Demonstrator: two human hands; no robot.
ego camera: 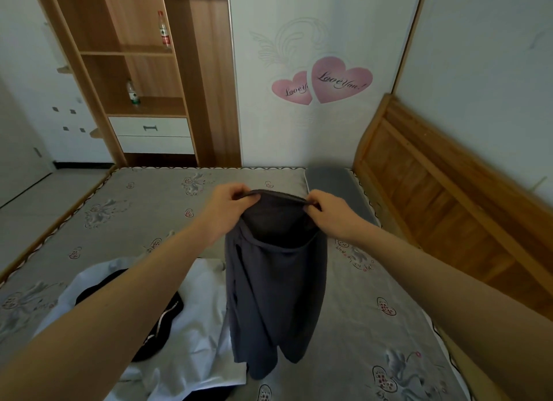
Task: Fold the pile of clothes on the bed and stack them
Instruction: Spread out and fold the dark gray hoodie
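While the left hand (225, 206) and right hand (331, 213) pinched the dark grey shorts (273, 284) by the waistband, they hung above the bed (374, 326); white and black clothes (179, 326) lay at eight o'clock.

both arms outstretched, left hand (229, 204) and right hand (330, 213) pinching.

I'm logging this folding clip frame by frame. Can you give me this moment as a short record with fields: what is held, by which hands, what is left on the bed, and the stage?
held: grey garment, hanging above the bed
left hand: pinches the garment's top edge
right hand: pinches the same edge, on the other side
pile: white garment with a black garment on it, at lower left on the bed
also on bed: grey pillow by the headboard
stage: grey garment lifted, not yet folded; no stack in view
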